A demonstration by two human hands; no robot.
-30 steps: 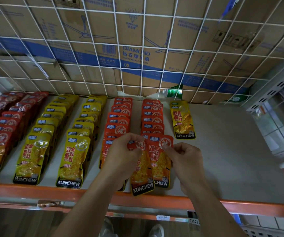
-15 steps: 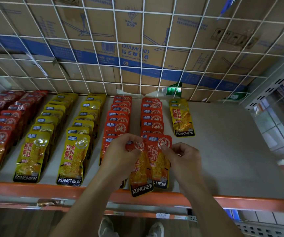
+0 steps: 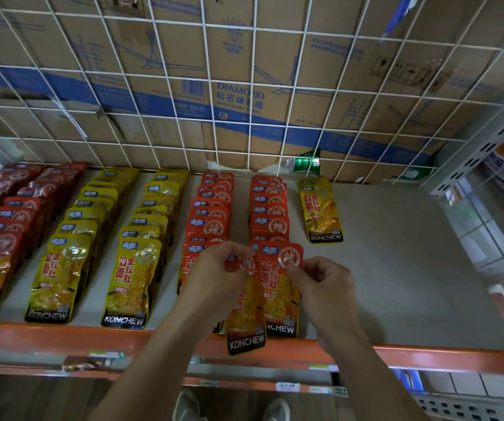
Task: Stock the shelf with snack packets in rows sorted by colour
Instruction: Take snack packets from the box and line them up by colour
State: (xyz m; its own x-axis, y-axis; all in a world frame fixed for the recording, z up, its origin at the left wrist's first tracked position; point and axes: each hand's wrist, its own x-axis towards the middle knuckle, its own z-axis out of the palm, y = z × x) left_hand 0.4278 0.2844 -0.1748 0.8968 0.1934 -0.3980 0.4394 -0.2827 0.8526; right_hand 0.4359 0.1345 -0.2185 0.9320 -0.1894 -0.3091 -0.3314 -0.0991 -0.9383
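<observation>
The left grip [image 3: 214, 278] pinches the top of an orange-red packet [image 3: 245, 320] between thumb and fingers, and the packet's lower end overhangs the shelf's orange front rail [image 3: 123, 338]. The right grip [image 3: 326, 287] pinches the top corner of a second orange-red packet [image 3: 279, 287] just beside it, which appears to lie at the near end of the row [image 3: 270, 208] running away beyond that grip. The two packets overlap between the grips. The step in hand is probably seating the front packets of the two orange-red rows. The next move likely calls for drawing the left grip's packet away from its neighbour and laying it square at the front of the other orange-red row [image 3: 211, 214], clear of the rail. Left of the left grip lie yellow rows [image 3: 141, 238]. Beyond the right grip a lone yellow packet [image 3: 320, 211] begins a row.
</observation>
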